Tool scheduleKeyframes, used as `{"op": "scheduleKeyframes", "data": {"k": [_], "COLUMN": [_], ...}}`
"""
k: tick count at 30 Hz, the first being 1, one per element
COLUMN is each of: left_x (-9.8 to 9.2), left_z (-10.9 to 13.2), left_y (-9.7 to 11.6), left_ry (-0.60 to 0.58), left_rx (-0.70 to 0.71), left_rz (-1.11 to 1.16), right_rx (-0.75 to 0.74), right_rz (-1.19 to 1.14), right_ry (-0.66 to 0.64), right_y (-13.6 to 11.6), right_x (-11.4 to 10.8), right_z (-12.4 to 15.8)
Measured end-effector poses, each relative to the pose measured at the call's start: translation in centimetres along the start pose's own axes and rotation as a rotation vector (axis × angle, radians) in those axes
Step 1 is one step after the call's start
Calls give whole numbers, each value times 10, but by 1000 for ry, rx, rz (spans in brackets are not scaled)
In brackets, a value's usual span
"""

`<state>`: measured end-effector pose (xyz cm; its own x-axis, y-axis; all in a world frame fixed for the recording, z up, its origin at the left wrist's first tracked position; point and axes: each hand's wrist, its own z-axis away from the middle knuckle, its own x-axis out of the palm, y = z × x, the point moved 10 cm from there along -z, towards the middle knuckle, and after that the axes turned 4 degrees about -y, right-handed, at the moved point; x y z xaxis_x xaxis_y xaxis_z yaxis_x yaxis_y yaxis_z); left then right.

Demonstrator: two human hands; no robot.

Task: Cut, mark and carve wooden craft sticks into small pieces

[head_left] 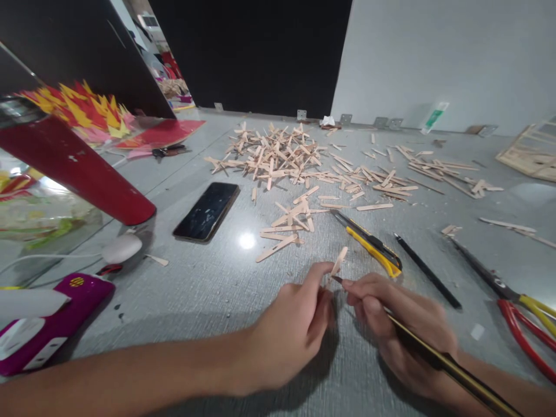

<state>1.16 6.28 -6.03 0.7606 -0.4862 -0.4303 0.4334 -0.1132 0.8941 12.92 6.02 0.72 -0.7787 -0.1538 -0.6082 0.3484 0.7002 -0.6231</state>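
Your left hand: at the lower centre of the frame, the left hand [291,330] has its grip pinched narrow, thumb and fingers holding a small wooden stick [340,259].
Your right hand: at the lower right of centre, the right hand [406,333] has its grip closed around a slim tool [460,373] with a dark and gold shaft.
Stick in hand: just below the centre of the frame, tilted, its rounded end up; the tool's dark tip is right by its lower end, and you cannot tell whether they touch.
Stick pile: the heap of wooden pieces [278,152] lies upper centre on your grey worktop [195,307], with looser pieces trailing to the right.
Right of centre: a yellow cutter [371,244] lies beyond your right hand, with a black pen [428,271] beside it.
Right edge: scissors [497,282] with red and yellow handles.
Left of centre: a dark phone [207,211] lies flat.
Left side: a red flask [87,165] slants above a purple power strip [93,292] at lower left.
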Motion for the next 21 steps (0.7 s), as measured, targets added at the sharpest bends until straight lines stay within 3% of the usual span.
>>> {"op": "scheduleKeyframes", "data": {"k": [4, 9, 15, 21], "left_x": [2, 6, -1, -9], "left_z": [1, 5, 7, 3], "left_y": [0, -5, -11, 0], "left_ry": [7, -1, 125, 231], "left_rx": [2, 11, -41, 48], "left_rz": [-35, -23, 53, -47], "right_rx": [124, 132, 145, 187], "right_rz": [119, 107, 37, 21], "right_ry": [37, 36, 52, 77], "right_y": [7, 9, 10, 17], "right_x": [-1, 4, 6, 5], "right_z": [4, 9, 11, 13]}}
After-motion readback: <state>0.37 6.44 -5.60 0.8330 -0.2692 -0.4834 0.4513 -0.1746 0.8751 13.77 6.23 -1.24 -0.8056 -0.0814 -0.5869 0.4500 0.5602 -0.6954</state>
